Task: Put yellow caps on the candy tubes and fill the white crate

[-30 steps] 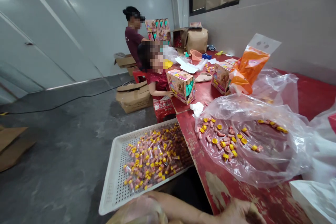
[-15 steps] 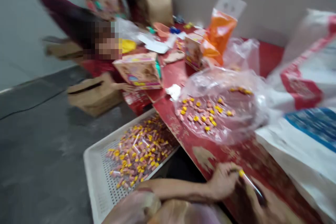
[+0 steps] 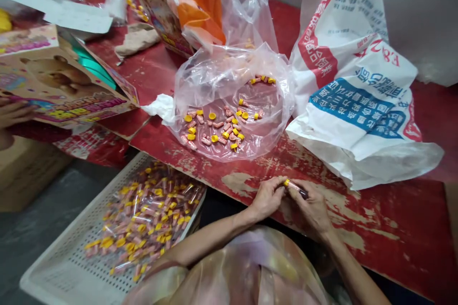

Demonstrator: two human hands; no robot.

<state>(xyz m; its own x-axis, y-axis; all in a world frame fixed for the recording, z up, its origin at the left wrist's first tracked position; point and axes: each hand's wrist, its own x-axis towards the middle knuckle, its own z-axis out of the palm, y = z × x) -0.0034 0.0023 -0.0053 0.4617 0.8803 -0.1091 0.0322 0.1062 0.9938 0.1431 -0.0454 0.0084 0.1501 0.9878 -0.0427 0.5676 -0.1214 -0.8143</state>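
Near the table's front edge, my right hand (image 3: 314, 207) is closed round a small dark tube with a yellow cap (image 3: 296, 188). The fingers of my left hand (image 3: 267, 196) pinch together at its capped end. Just beyond my hands lies a clear plastic bag (image 3: 282, 121), spread on the red table (image 3: 404, 228), with several pink pieces and yellow caps on it. Below the table edge at the left, a white perforated tray (image 3: 80, 221) holds many capped clear tubes with pink contents.
A large white printed sack (image 3: 358, 105) stands on the right. Bear-printed boxes (image 3: 53, 78), an orange bag (image 3: 202, 0) and white card (image 3: 77, 16) are at the left and back. Another person's hand (image 3: 14, 114) touches the nearer box.
The view has swung to the right and sharpened, so table, bags and tray appear further left. My hands still hold the tube together and now show more fully.
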